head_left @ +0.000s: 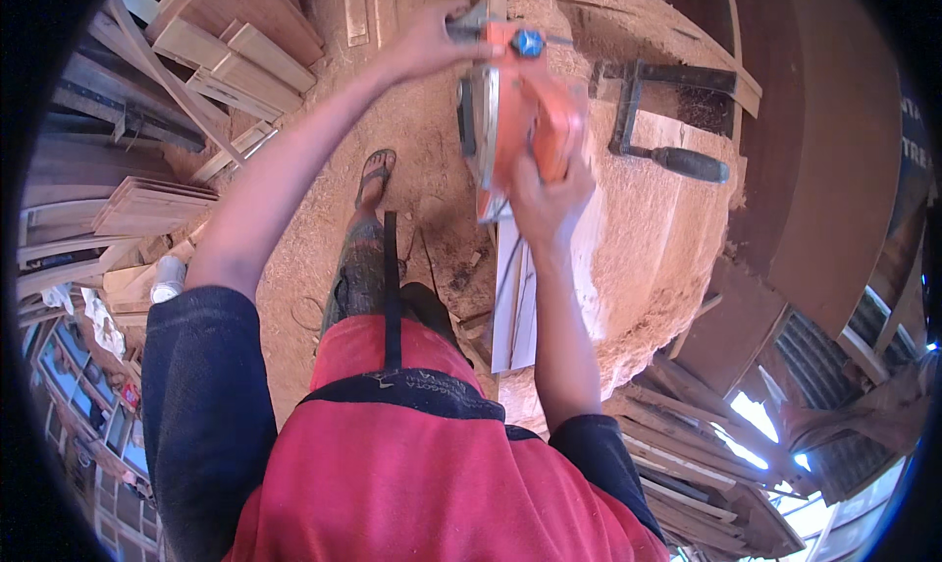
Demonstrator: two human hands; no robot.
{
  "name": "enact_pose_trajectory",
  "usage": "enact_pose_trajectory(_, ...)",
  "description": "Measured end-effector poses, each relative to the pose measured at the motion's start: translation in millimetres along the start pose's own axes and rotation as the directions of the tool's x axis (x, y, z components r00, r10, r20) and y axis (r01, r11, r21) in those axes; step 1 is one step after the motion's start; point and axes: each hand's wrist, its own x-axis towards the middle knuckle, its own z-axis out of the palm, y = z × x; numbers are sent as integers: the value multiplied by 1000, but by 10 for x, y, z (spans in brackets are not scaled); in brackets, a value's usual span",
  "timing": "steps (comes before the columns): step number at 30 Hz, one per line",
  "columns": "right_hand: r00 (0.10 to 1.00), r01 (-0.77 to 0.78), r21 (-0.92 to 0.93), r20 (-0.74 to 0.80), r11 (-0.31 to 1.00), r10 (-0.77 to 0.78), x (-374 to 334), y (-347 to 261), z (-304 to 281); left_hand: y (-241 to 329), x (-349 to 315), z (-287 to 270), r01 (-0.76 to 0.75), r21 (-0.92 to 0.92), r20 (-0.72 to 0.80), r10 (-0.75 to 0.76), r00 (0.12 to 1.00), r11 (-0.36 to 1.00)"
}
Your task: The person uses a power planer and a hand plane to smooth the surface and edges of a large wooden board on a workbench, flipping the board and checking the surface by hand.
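Note:
An orange electric planer (510,120) with a blue knob (528,43) rests along the edge of a long narrow board (512,307). My right hand (551,201) is closed around its rear handle. Ahead of it, my left hand (432,44) grips the front end beside the knob, its thumb reaching toward the orange housing. Motion blurs the planer's top and some fingers. The planer hides the board's middle, but a short far end shows beyond it. A dark cord runs back from the handle beside my right forearm.
A metal clamp (638,110) with a dark handle lies to the right on the sawdust-covered worktop (648,248). Boards (245,66) are stacked at the far left, and more planks (677,464) lie at the lower right. Shavings cover the floor around my sandalled foot (375,174).

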Motion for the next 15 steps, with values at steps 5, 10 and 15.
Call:
enact_pose_trajectory(5, 990, -126, -85, 51, 988, 130, 271, 41, 60, 517, 247, -319, 204, -65, 196, -188, 962, 977)
enact_pose_trajectory(10, 999, -30, -192, 37, 981, 38, -1114, 320, -480, 778, -1089, 178, 121, -59, 125, -113, 986, 991)
enact_pose_trajectory(15, 977, -202, -115, 49, 973, 209, -2468, 443, -1075, 1380, -2612, 524, 305, 43, 131, -308, 942, 951)
